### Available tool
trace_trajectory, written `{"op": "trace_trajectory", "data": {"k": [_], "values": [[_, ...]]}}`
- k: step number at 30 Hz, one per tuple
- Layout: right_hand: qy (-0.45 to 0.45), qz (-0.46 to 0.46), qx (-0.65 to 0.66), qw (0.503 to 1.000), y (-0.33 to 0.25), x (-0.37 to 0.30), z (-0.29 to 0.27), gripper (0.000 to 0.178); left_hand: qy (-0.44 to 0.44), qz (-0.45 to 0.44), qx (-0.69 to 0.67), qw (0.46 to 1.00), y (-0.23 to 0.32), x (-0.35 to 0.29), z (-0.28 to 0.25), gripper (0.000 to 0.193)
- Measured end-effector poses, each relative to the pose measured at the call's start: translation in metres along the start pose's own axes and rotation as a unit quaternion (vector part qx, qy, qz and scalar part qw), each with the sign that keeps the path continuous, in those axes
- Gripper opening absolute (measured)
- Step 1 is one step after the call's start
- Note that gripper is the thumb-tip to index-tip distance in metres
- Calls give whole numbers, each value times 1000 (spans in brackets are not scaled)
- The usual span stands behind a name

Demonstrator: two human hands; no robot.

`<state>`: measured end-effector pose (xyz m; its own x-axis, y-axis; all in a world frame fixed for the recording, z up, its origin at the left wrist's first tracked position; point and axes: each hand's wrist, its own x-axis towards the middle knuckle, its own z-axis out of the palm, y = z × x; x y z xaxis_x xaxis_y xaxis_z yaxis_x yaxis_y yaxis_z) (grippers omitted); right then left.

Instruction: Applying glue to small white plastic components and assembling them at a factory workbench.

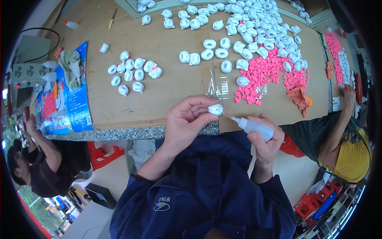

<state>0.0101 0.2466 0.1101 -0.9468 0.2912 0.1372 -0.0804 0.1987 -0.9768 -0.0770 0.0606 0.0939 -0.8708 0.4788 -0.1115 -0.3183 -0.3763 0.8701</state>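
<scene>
Between the thumb and fingers of my left hand (186, 121) is a small white rounded piece (215, 109). My right hand (267, 139) is closed around a translucent white squeeze bottle (256, 128). The bottle's thin nozzle points left, its tip close to the white piece; whether they touch I cannot tell. Beyond my hands lies a heap of small pink pieces (260, 73). A big pile of similar white pieces (266, 30) spreads behind and over it. Further left sits a loose group of white pieces (129, 73), a few with pink parts on them.
Brown cardboard (167, 99) covers the table. An orange-pink cloth (298, 100) lies at the right, a yellow knife (113, 18) at the far left. A blue printed sheet (77, 105) holds a greenish cloth (71, 69). Co-workers sit at left (47, 163) and right (338, 147).
</scene>
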Motion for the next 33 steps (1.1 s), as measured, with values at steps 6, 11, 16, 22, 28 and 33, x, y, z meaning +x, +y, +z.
{"op": "trace_trajectory", "data": {"k": [6,11,16,22,28,33], "values": [[-13,17,1,1000,-4,0,-2,34,14,-6,-4,1000,0,-1,0,30],[12,24,2,1000,-2,-1,-3,33,6,15,-20,1000,-1,0,0,27],[3,26,16,1000,-4,0,-2,33,20,-9,-22,1000,1,-1,1,30],[2,14,9,1000,-1,2,1,33,16,-17,-7,1000,2,0,1,30],[8,31,8,999,-1,-2,-4,36,27,-15,-22,999,1,-1,1,29],[100,28,78,991,13,-10,-21,41,17,-11,-6,1000,3,0,3,32]]}}
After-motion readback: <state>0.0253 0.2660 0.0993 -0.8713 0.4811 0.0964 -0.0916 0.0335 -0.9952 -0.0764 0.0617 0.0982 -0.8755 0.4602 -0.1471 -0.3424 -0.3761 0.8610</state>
